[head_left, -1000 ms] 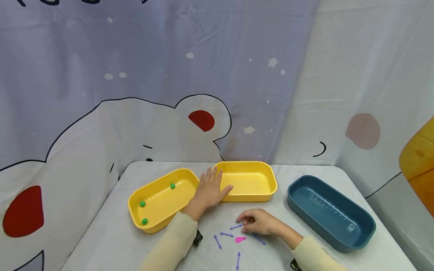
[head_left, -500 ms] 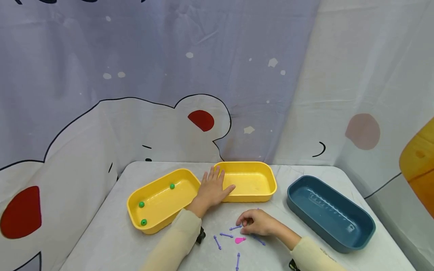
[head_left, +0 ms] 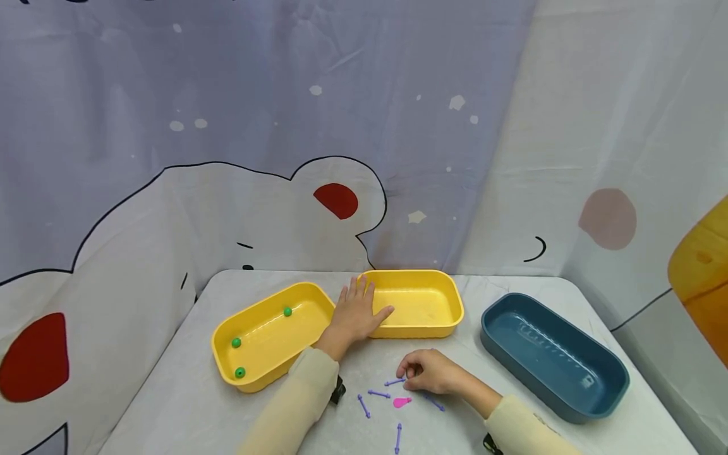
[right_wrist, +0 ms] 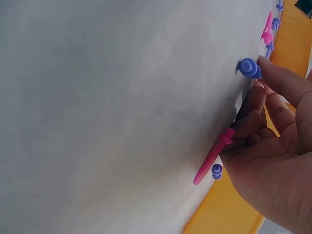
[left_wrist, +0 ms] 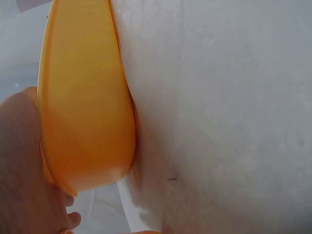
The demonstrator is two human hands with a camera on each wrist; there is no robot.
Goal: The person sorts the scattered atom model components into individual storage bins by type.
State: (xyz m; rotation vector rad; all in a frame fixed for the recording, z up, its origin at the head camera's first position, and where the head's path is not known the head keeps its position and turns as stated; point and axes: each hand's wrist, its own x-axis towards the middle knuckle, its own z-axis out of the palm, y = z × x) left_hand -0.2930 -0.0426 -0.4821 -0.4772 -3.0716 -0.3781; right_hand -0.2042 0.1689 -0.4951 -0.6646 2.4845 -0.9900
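My left hand [head_left: 354,316] lies with spread, straight fingers over the left end of the middle yellow tray [head_left: 452,330]. In the left wrist view, that hand [left_wrist: 22,161] is against the rim of the tray [left_wrist: 87,97]. My right hand [head_left: 432,371] rests low over the table, fingers loosely curled, with a gap between thumb and index finger. Beside its thumb in the right wrist view is a purple double-ended peg [right_wrist: 249,68]. Near the curled fingers lies a pink paddle-shaped piece [right_wrist: 209,163], hidden in the head view. I see nothing gripped.
Several purple pegs [head_left: 364,406] and another pink piece [head_left: 401,402] lie left of and in front of the right hand. A second yellow tray [head_left: 224,368] at left contains green beads [head_left: 236,342]. A dark blue tray [head_left: 554,354] stands at right. A printed curtain [head_left: 421,126] hangs behind.
The left hand has shifted slightly to the right on the tray since the first frame. The right hand and the small pieces have stayed put; the head view has drifted slightly.
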